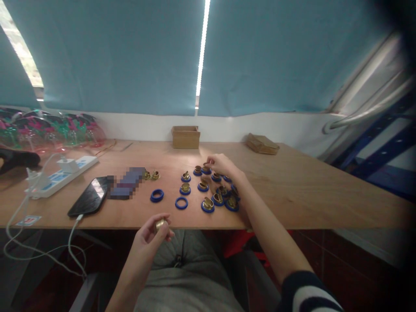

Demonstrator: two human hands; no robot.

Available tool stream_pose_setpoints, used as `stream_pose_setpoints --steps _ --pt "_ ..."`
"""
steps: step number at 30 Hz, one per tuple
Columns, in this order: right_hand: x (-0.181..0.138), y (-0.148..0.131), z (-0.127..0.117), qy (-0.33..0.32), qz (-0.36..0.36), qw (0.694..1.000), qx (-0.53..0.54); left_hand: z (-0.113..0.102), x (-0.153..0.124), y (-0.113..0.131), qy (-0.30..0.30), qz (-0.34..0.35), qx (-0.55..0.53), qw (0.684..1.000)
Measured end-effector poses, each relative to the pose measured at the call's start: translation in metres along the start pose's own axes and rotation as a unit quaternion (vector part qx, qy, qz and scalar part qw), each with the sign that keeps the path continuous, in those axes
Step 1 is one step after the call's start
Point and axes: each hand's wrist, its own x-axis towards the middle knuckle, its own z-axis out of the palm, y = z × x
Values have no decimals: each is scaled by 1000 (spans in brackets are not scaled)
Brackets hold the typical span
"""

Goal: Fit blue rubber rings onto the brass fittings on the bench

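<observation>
My left hand (152, 232) is below the table's front edge, over my lap, with its fingers closed round a small brass fitting (160, 224). My right hand (222, 167) reaches out over the wooden table (292, 186) and pinches a brass piece (206, 165) at the back of a group of brass fittings seated in blue rings (208, 204). Two bare blue rings (157, 195) (181, 203) lie in front, left of that group. Two loose brass fittings (151, 175) sit further left.
A black phone (89, 196) on a white cable lies at the left, beside a white power strip (61, 173). A small cardboard box (185, 137) and a brown packet (261, 144) stand at the back edge. Colourful plastic-wrapped items (48, 130) fill the far left.
</observation>
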Motion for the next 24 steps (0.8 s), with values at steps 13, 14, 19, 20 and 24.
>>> stream_pose_setpoints --steps 13,14,19,20,24 --pt "44 -7 6 29 -30 998 56 -1 2 -3 -29 -10 2 1000" --pt "49 -11 7 24 -32 998 54 -2 2 -4 -25 -9 1 1000" --pt "60 -25 14 -14 -42 998 36 -2 2 -4 -10 -1 -4 1000" --pt "60 -26 15 -23 -44 998 32 -2 2 -4 -9 0 -5 1000" --pt "53 -23 10 -42 -48 998 20 -1 1 -3 -6 1 -7 1000"
